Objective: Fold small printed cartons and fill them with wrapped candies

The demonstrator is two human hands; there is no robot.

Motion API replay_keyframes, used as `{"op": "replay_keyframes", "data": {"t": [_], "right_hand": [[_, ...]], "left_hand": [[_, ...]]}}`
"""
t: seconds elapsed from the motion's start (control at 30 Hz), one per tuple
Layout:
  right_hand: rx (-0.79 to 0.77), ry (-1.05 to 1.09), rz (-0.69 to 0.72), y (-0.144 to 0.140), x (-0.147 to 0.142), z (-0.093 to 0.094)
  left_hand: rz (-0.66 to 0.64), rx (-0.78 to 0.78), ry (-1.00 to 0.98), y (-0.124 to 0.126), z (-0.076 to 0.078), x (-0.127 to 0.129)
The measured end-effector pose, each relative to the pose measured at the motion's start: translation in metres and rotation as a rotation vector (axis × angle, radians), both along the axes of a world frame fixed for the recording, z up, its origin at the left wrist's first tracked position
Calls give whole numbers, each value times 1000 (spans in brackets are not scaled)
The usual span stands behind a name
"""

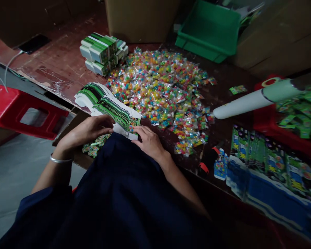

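I saw the reddish table and, spread over it, the heap of bagged candies. A fanned row of printed cards lay between that heap and the dark blue garment. The right hand touched its right end; whether it gripped, I couldn't tell. The left hand, loosely open beside the row, had a silver bangle at its wrist.

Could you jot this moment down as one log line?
left hand: at fanned printed cards; right hand: touching the cards' right end; candy packets: heaped beside cards; green tray: beyond heap
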State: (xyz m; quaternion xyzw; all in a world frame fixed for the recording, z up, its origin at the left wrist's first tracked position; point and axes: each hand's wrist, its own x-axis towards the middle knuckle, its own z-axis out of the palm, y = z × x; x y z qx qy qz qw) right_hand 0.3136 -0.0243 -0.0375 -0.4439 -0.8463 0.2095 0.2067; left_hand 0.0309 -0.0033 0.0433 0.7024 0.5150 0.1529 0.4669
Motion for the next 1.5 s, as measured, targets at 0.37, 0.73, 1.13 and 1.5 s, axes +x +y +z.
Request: {"op": "replay_keyframes", "data": {"t": [0.37,0.73,1.13,1.5], "right_hand": [[69,9,-14,9,-2,11],[71,-236,-30,-19,10,-11],[100,106,-91,-19,30,-11],[332,368,-307,-51,33,9]], "left_hand": [[40,1,-141,4,-38,31],[-123,557,155,-10,-78,65],[98,512,47,-15,-73,67],[334,-656,-1085,-7,-58,119]]}}
